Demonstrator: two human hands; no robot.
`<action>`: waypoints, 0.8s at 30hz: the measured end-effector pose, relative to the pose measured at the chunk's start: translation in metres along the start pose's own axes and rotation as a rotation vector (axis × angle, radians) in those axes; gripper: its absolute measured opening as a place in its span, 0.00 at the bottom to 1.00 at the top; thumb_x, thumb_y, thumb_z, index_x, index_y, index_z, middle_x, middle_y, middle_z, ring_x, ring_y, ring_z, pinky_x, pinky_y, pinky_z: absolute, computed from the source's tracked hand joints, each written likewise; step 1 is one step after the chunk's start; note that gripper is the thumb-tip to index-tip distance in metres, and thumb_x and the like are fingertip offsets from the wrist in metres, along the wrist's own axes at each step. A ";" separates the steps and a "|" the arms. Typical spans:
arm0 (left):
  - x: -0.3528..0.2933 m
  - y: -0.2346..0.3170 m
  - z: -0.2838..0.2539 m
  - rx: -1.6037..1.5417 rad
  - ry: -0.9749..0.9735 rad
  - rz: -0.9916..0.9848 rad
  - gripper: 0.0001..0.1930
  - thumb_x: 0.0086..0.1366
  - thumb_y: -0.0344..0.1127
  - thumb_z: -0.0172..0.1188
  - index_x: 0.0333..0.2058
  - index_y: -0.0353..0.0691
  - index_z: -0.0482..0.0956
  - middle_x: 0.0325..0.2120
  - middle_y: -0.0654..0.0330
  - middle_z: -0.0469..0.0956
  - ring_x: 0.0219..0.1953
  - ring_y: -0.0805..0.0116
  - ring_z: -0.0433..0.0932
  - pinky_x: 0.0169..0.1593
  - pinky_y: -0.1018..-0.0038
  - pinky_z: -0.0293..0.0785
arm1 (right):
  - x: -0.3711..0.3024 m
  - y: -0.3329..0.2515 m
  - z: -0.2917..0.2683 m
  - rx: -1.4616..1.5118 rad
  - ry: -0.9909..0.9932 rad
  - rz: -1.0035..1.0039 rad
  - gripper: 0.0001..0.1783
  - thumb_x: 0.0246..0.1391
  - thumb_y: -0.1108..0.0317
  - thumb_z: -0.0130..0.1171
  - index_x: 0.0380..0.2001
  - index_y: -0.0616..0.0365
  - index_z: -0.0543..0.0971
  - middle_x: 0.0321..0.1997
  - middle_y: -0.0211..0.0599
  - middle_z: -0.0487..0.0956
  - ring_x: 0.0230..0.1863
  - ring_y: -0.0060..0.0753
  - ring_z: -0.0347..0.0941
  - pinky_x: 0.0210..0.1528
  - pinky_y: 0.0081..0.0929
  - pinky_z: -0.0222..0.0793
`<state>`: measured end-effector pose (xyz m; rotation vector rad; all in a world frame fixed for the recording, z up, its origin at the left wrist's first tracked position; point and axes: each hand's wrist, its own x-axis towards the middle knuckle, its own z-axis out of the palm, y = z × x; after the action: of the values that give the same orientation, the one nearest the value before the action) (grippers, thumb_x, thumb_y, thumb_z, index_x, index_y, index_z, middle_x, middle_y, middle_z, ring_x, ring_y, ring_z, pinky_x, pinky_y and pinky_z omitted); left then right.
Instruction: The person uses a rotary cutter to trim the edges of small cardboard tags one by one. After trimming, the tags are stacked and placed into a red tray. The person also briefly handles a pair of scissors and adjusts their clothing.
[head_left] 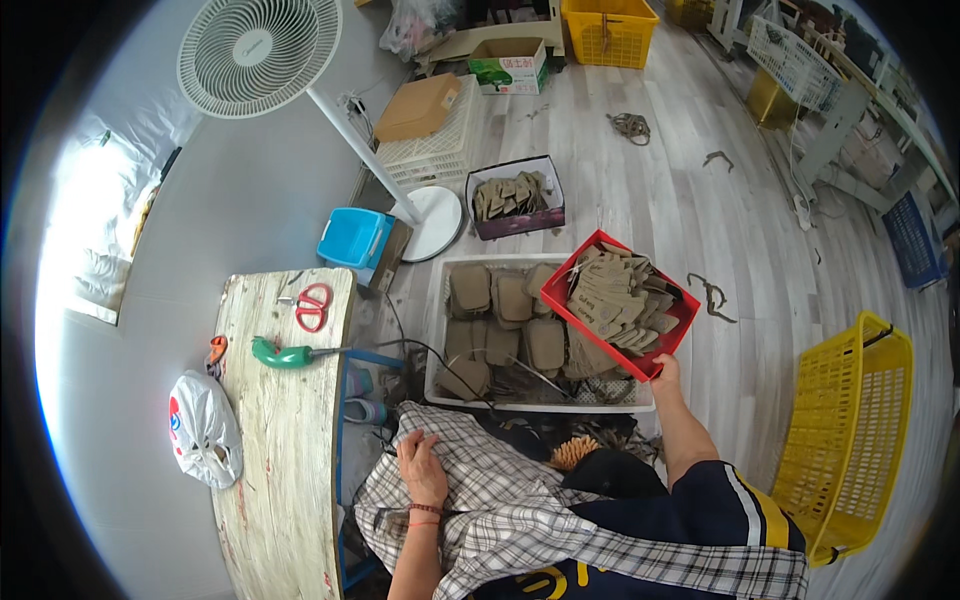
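My right hand (665,372) grips the near corner of a red open box (672,347). Tan fabric pieces (622,300) with dark print fill that box in overlapping layers. It sits tilted over the right side of a wide white crate (436,330), which holds stacks of rounded brown pads (497,345). My left hand (422,474) lies on the checked cloth (480,465) over my lap, fingers loosely apart, with nothing seen in it. A dark box (515,222) with more tan pieces stands beyond the crate.
At left, a worn wooden table (275,420) carries red-handled scissors (312,307) and a green-handled corded tool (282,354). A white fan (430,222) and a blue bin (355,238) stand behind. Yellow baskets are at right (845,440) and far back (610,40). Strap scraps (712,297) lie on the floor.
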<state>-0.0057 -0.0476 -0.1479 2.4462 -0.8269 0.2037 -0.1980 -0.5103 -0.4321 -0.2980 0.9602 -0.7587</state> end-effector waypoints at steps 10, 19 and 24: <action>-0.001 -0.004 0.004 0.002 0.032 0.013 0.13 0.56 0.20 0.46 0.37 0.37 0.77 0.42 0.51 0.72 0.43 0.51 0.71 0.48 0.59 0.68 | -0.004 0.010 0.005 -0.171 0.092 -0.064 0.21 0.33 0.79 0.51 0.38 0.59 0.72 0.38 0.41 0.75 0.38 0.48 0.73 0.42 0.48 0.74; -0.003 -0.011 -0.003 0.081 0.018 0.014 0.15 0.51 0.20 0.51 0.38 0.39 0.78 0.46 0.52 0.73 0.51 0.47 0.68 0.58 0.55 0.63 | 0.031 0.006 -0.011 -0.735 0.387 -0.184 0.16 0.34 0.76 0.54 0.33 0.62 0.74 0.32 0.36 0.75 0.28 0.39 0.70 0.33 0.37 0.70; -0.020 -0.032 -0.010 0.169 0.036 -0.054 0.16 0.63 0.28 0.48 0.49 0.41 0.75 0.53 0.52 0.70 0.57 0.53 0.66 0.64 0.56 0.56 | -0.004 0.013 0.030 -0.484 0.372 -0.096 0.08 0.36 0.76 0.56 0.26 0.62 0.76 0.31 0.37 0.76 0.30 0.37 0.71 0.34 0.36 0.69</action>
<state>-0.0022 -0.0109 -0.1594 2.6110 -0.7541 0.3074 -0.1684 -0.5013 -0.4202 -0.6426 1.4924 -0.6723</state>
